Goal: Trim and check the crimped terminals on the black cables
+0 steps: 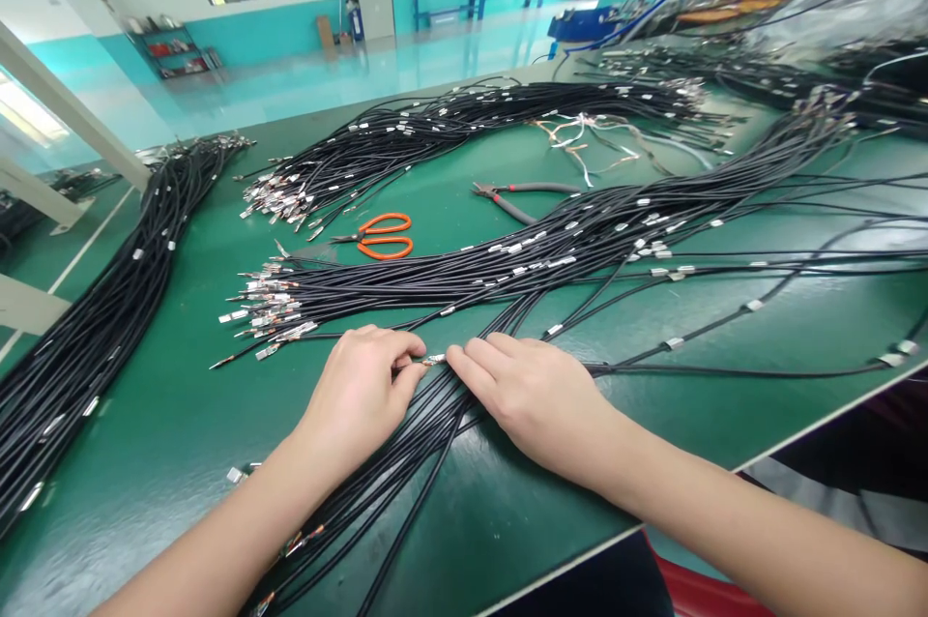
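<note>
Fingers of your left hand (362,390) and right hand (526,395) pinch one small metal clip (433,360) on thin black cables (427,414); beyond the cables lie one orange-handled scissors (381,236) and one pliers (518,196).

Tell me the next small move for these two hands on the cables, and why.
Probably draw the pinched black cable free of its bundle. The left hand and right hand meet fingertip to fingertip on one small metal terminal, with many like cables lying under them.
</note>
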A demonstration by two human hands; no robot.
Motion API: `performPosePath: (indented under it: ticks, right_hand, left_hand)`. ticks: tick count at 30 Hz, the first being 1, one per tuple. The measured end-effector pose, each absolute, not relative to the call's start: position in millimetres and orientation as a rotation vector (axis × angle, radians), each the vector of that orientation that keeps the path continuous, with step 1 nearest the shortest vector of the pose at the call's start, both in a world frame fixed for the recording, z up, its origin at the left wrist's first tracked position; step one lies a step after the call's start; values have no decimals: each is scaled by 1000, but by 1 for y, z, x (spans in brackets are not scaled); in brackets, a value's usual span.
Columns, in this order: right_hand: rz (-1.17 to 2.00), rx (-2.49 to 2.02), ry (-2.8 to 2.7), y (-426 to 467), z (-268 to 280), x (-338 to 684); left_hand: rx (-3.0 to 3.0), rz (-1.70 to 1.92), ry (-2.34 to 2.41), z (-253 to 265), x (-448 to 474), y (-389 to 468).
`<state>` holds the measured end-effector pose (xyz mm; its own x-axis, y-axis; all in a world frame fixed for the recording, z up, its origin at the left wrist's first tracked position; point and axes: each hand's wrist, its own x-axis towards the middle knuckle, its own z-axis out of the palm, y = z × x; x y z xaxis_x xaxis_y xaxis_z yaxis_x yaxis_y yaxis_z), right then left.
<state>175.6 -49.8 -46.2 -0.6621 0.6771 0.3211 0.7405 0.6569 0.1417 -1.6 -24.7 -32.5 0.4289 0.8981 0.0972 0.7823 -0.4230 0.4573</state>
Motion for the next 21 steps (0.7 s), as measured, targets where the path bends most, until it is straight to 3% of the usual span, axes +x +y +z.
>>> performPosePath:
  ticks: [21]
  right_hand:
    - [-298,-1153,-2667,-48,-43,177]
  left_hand:
    - [2288,566,1410,-36,-1,-25]
